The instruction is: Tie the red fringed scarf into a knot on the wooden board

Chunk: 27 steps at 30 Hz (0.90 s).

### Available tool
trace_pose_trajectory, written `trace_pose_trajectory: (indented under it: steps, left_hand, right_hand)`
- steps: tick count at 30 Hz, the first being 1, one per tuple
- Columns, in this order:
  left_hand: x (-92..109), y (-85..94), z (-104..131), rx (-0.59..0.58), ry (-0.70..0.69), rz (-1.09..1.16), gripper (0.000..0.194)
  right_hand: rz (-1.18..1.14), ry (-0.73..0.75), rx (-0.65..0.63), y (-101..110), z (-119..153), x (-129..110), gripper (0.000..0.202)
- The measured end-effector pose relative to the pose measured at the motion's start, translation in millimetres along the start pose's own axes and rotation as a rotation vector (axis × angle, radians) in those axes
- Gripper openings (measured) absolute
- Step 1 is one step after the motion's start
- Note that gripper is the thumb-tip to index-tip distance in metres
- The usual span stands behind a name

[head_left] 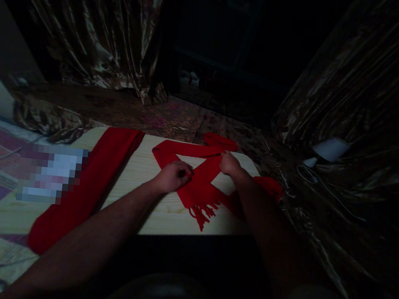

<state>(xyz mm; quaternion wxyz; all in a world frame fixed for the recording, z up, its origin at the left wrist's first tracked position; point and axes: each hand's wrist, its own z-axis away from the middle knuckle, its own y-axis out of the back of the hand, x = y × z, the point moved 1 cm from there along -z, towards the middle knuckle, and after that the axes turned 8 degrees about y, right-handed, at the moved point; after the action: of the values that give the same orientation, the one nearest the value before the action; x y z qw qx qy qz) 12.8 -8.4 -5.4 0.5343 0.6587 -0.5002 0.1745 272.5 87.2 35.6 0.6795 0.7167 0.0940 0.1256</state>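
Note:
A red fringed scarf (196, 180) lies in crossed, looped bands on a light wooden table (165, 205), its tassels pointing toward me. My left hand (173, 177) rests at the left side of the crossing, fingers curled in and fingertips against the cloth. At the upper right corner of the loop, my right hand (229, 163) pinches the scarf's folded edge. One band runs under my right forearm, and that part is partly hidden. Further left lies a long, folded red cloth (88, 190), apart from both hands except where the left forearm passes over its near side.
Red cloth (220, 140) hangs at the table's far edge, and more red cloth (270, 188) lies at the right edge. A white lamp (331, 149) with a cord stands right. Patterned curtains (102, 25) hang behind. A blurred patch (52, 174) covers something left.

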Motion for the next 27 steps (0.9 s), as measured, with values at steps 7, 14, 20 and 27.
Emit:
trace_pose_trajectory:
  steps: [7,14,20,27]
  left_hand:
    - [-1.9,3.7,3.8,-0.036,-0.031,-0.206,0.025]
    - [-2.7,0.0,3.7,-0.049,-0.031,-0.165,0.022]
    - [-5.5,-0.9,3.0,-0.082,0.02,-0.094,0.021]
    - [-6.8,-2.1,0.6,-0.086,0.071,-0.081,0.025]
  right_hand:
    - [0.094,-0.039,-0.127,9.7,12.6,-8.0,0.041]
    - [0.19,0.206,0.065,13.3,26.0,-22.6,0.033]
    - [0.224,0.243,0.023,3.5,22.6,-14.9,0.037]
    - [0.192,0.204,-0.004,5.9,9.3,-10.0,0.053]
